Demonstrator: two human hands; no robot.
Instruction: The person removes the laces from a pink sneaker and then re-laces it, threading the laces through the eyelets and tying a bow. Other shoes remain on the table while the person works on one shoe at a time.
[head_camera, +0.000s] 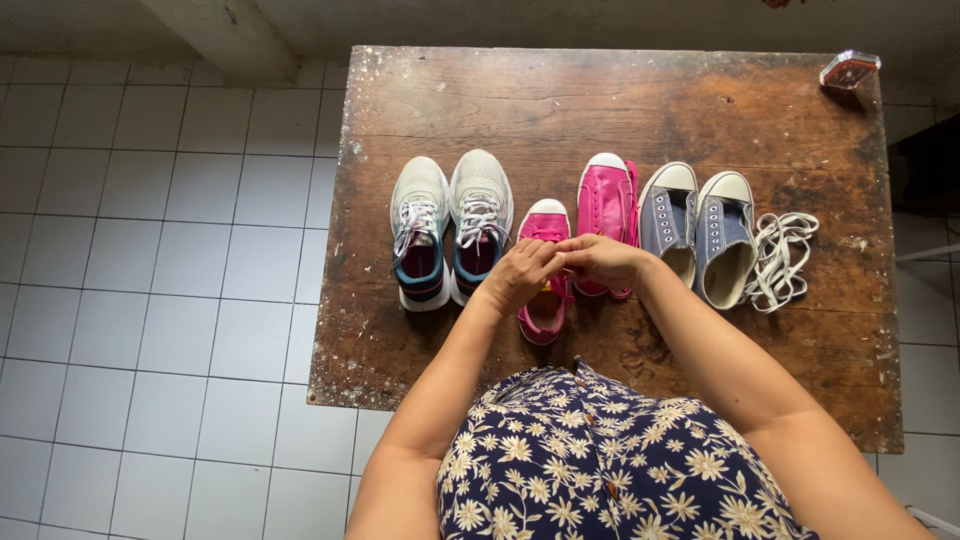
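The small pink shoe (543, 270) lies on the wooden tabletop (600, 100), between the grey-white trainers (450, 225) and the taller pink shoe (605, 215). The left hand (520, 275) and right hand (600, 260) meet directly above its lacing area, fingers curled and pinched together, apparently gripping its pink lace; the grasp itself is obscured. Loose white laces (780, 260) lie beside the blue-grey sneakers (700, 235).

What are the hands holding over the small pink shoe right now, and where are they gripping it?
Both the left hand and right hand meet above the smaller pink shoe, fingertips pinched together at its lacing area. They seem to hold a lace, but the hands hide it.
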